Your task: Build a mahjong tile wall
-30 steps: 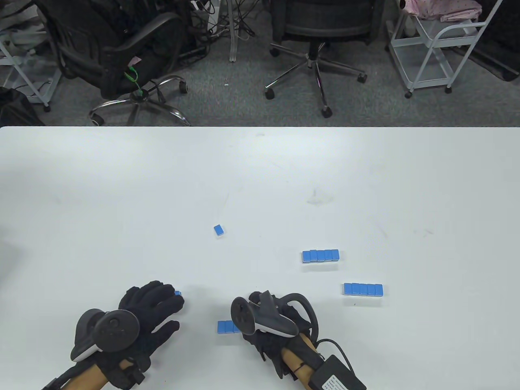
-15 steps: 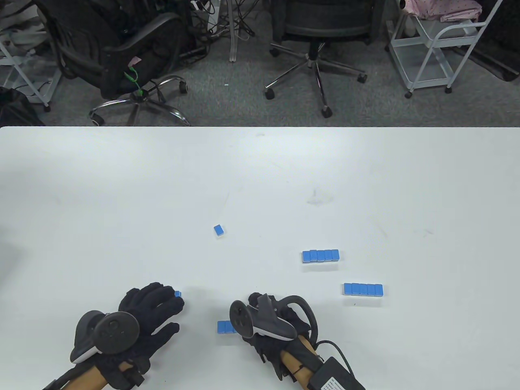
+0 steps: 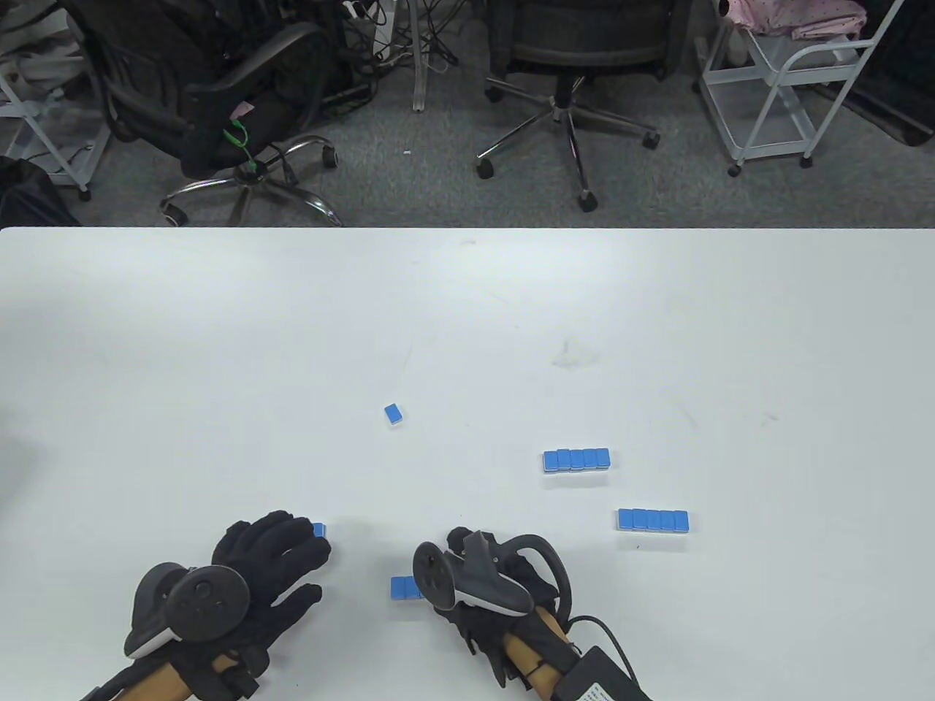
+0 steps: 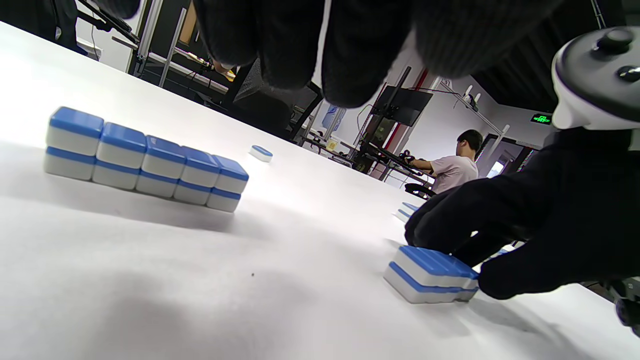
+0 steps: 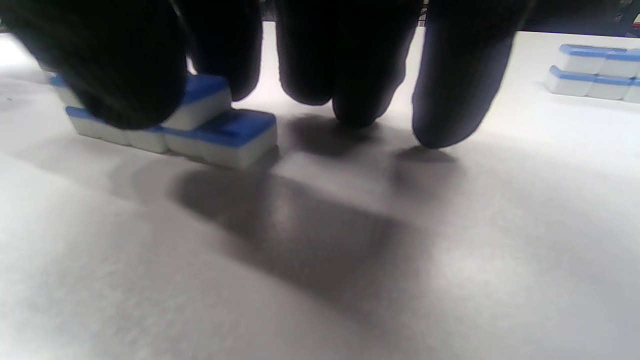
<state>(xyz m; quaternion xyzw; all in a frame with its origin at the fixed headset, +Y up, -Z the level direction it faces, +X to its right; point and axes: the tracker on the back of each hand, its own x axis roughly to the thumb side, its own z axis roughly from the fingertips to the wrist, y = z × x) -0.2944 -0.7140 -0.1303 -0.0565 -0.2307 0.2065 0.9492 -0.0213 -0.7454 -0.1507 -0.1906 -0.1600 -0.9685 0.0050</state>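
Blue-backed white mahjong tiles lie on the white table [image 3: 467, 307]. My right hand [image 3: 478, 580] pinches a tile [image 5: 200, 100] between thumb and finger on top of a short bottom row [image 5: 225, 132]; this row's left end [image 3: 405, 588] sticks out from under the hand. My left hand [image 3: 303, 558] hovers with fingers spread, holding nothing, over a two-layer row of several tiles [image 4: 145, 160]; only that row's end [image 3: 319, 529] shows in the table view. The left wrist view shows my right hand [image 4: 500, 240] on its stack [image 4: 430, 275].
Two finished two-layer rows stand to the right, one at mid-right [image 3: 575, 460] and one nearer the edge [image 3: 652, 520]. A single loose tile [image 3: 394, 414] lies at the table's middle. Office chairs and a white cart stand beyond the far edge.
My left hand has drawn back slightly toward the near edge. My right hand has shifted a little lower over its row. The tiles have not moved.
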